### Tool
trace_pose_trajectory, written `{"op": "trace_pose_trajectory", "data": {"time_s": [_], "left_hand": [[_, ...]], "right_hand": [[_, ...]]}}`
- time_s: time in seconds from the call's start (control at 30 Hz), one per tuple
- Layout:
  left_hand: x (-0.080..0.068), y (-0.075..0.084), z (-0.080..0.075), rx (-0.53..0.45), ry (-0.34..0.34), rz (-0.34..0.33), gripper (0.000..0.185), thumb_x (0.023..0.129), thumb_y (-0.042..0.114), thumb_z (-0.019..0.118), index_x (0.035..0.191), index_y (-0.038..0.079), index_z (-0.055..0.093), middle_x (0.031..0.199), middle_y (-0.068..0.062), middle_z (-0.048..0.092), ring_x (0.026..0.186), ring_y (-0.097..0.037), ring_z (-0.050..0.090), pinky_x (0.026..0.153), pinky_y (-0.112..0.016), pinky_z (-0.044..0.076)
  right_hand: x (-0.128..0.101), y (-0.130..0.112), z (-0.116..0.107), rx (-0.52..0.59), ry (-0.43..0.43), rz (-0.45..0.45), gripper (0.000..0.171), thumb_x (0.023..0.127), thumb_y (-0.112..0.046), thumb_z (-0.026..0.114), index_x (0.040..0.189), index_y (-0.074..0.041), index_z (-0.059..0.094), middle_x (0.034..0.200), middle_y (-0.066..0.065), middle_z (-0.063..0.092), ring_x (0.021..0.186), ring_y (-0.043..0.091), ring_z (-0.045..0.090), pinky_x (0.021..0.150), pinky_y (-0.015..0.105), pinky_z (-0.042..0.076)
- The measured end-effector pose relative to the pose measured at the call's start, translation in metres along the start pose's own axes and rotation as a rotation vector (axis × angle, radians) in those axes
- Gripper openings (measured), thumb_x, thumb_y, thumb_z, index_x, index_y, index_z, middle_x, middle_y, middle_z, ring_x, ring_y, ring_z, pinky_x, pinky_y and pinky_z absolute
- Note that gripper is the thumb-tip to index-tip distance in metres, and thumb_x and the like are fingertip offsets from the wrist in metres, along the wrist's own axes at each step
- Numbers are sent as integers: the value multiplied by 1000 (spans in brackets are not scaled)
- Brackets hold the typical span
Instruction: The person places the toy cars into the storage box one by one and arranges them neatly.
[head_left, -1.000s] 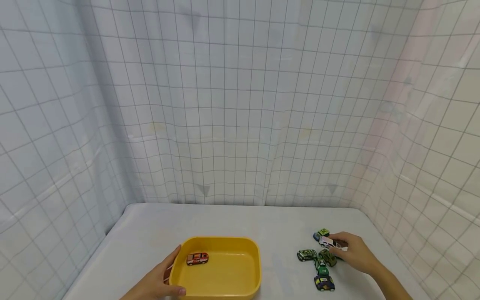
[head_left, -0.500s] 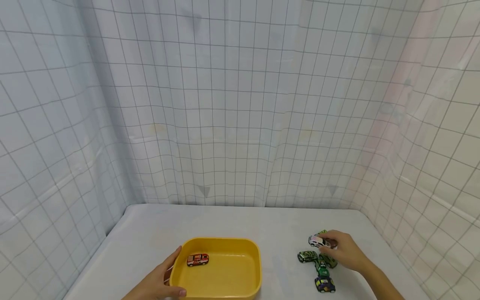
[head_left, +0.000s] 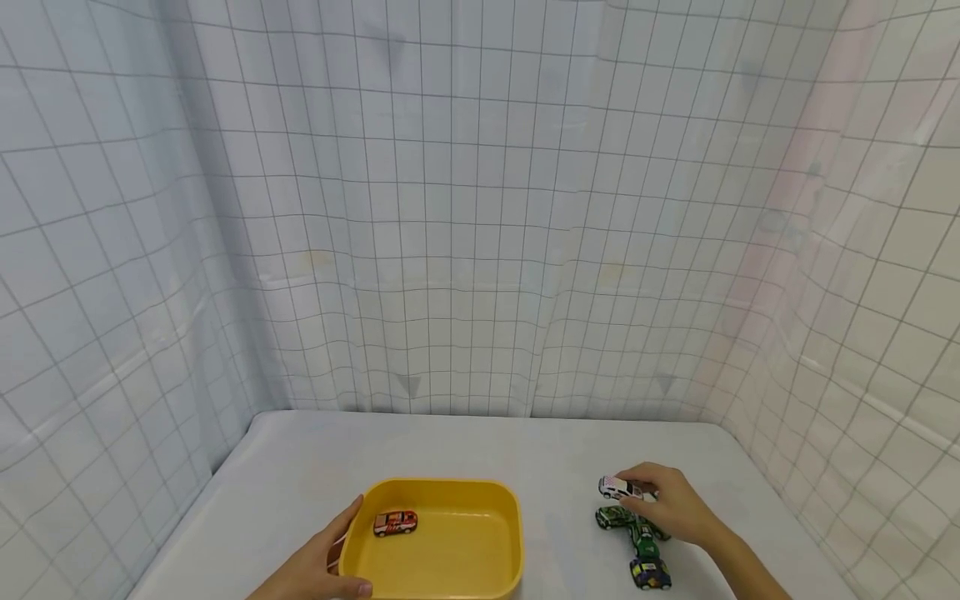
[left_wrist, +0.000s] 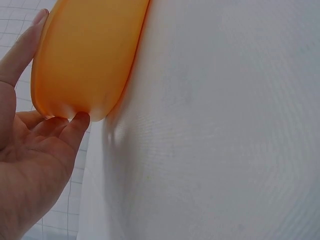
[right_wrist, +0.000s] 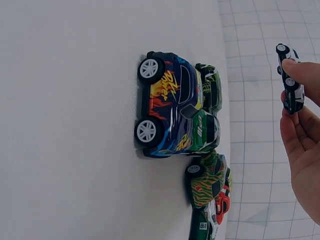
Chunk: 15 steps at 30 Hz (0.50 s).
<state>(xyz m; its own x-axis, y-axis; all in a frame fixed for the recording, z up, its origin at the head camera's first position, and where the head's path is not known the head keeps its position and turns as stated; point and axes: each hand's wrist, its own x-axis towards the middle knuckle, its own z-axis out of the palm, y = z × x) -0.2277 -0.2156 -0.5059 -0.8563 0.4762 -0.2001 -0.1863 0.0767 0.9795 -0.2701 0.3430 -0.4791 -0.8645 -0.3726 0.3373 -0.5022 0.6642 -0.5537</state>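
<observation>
The right hand pinches a small white toy car between thumb and fingertips, lifted clear of the bench on the right side, so its grip is closed on that car; the right wrist view shows the car held at the fingertips with its wheels turned sideways. Just below and near the hand lies a cluster of toy cars on the bench: a green one at the left of the group, another green one nearer, and a dark blue car with flame markings nearest of all. At the left, the left hand rests against the near left corner of a yellow tray, thumb on the rim and fingers along the outer wall; the left wrist view shows its fingers loosely spread against the tray side, not wrapped round it. Inside the tray, toward its far left, sits a red and white toy car.
</observation>
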Motion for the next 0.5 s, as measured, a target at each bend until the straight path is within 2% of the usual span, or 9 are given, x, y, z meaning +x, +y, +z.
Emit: {"op": "trace_pose_trajectory", "data": {"time_s": [0.3, 0.5], "left_hand": [[0, 0, -1, -55, -36, 15, 101, 103, 14, 66, 163, 5, -16, 162, -40, -8, 128, -40, 56, 97, -51, 55], [1, 0, -2, -50, -37, 17, 102, 103, 14, 66, 162, 4, -15, 162, -40, -9, 130, -43, 54, 97, -51, 55]], "right_hand": [[9, -8, 3, -27, -10, -45, 26, 93, -21, 79, 117, -11, 76, 110, -7, 72, 97, 13, 67, 82, 32, 60], [18, -13, 5, -35, -31, -37, 28, 95, -26, 78, 120, -14, 75, 114, -8, 71, 100, 15, 67, 86, 34, 60]]}}
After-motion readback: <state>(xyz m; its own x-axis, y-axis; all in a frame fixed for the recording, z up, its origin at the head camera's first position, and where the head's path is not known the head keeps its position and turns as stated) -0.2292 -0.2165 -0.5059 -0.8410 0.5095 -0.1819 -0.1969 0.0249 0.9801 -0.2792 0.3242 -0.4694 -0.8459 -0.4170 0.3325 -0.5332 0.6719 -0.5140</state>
